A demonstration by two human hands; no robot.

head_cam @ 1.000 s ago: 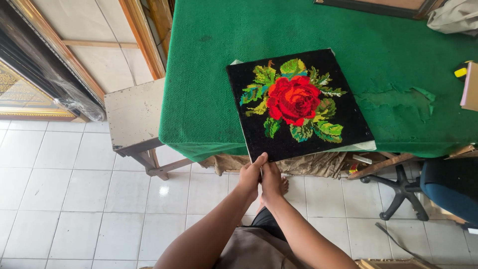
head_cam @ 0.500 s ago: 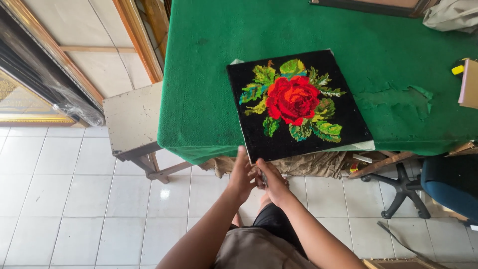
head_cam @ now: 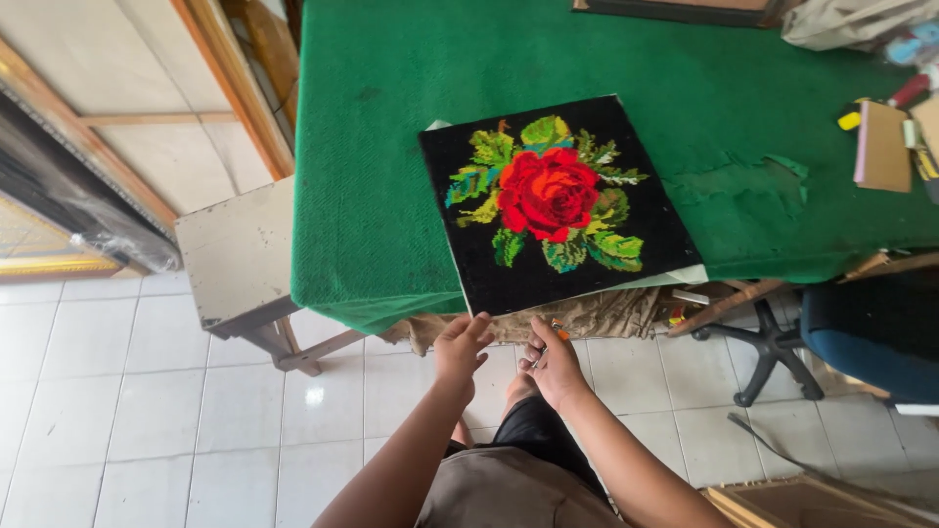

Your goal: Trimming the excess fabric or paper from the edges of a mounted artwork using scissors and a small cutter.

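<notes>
While a black needlework panel (head_cam: 559, 200) bearing a red rose and green leaves lies at the near edge of a green-covered table (head_cam: 391, 127), a person's two hands hover just below that edge, over the white tiled floor (head_cam: 108, 391). The panel sits slightly askew, its near left corner jutting past the table's front edge, with a strip of white backing showing along its near right side. The left hand (head_cam: 460, 347) is raised with fingers loosely curled and spread, empty, its fingertips just beneath the panel's overhanging corner; whether they touch it cannot be told. The right hand (head_cam: 555, 364) is closed around a small tool (head_cam: 554, 337) with an orange part showing above the knuckles; its kind is too small to make out. Both hands are close together, nearly side by side.

Beige cloth (head_cam: 587, 315) hangs beneath the table's front edge behind the hands. A grey-white wooden stool (head_cam: 235, 259) stands against the table's left edge. Toward the table's right edge lie a brown notebook (head_cam: 880, 147) and a few small coloured items, and a torn patch in the green cover (head_cam: 753, 181) shows to the right of the panel. A blue office chair (head_cam: 861, 332) on a black wheeled base stands off the near right corner. Framed pieces (head_cam: 59, 215) lean along the wall at left.
</notes>
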